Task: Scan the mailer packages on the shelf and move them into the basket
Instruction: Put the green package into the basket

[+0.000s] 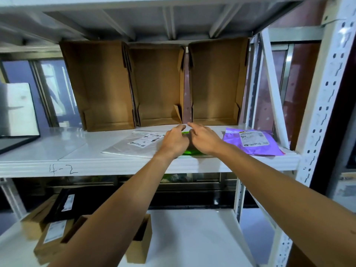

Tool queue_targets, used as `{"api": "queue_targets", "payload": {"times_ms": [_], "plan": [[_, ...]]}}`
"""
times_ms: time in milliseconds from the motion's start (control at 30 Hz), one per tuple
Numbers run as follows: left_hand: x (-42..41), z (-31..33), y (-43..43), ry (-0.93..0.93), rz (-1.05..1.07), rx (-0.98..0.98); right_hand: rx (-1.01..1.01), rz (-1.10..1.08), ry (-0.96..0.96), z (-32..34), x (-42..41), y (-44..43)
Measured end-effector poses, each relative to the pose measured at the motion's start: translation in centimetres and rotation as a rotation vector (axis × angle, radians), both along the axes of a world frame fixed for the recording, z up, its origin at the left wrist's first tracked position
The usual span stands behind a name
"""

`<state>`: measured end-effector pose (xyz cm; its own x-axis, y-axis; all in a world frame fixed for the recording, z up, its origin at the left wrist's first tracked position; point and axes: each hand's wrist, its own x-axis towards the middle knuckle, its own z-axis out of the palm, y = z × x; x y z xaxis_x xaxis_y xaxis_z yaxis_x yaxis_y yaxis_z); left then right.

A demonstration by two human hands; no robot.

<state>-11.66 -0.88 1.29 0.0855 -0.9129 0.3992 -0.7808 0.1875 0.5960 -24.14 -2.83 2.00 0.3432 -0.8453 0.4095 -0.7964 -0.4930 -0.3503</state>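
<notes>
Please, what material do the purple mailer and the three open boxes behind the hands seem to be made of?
Purple mailer: probably thin plastic film, since it looks glossy and wrinkled. Open boxes: brown corrugated cardboard, matte, with folded flaps visible at the corners.

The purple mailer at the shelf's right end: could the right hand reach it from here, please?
Probably yes. The right hand is over the green mailer, just beside the purple mailer, which lies flat near the shelf edge with nothing on it.
</notes>
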Motion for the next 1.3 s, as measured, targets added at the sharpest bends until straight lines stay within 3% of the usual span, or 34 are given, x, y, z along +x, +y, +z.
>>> {"api": "queue_targets", "payload": {"times_ms": [67,200,433,600,867,1300], "plan": [[0.0,0.1,-0.8,-0.004,-0.015,0.016,0.04,0.008,0.039,0.0,0.2,-0.3],[0.2,-0.3,-1.8,-0.191,-0.037,0.101,0.063,-0.014,0.081,-0.3,0.4,-1.2],[0.8,-1.0,-2.7,-0.246,-0.08,0.246,0.146,0.01,0.16,-1.7,0.5,-2.7],[0.7,-1.1,-2.7,-0.248,-0.132,0.275,0.206,-0.011,0.204,-2.4,0.3,-4.0],[1.0,-1.8,-4.2,-0.39,-0.224,0.216,0.326,-0.001,0.047,-2.1,0.2,-3.0],[0.8,-2.2,-5.1,-0.541,-0.091,0.235,0.369,-0.098,0.134,-2.6,0.2,-4.4]]}}
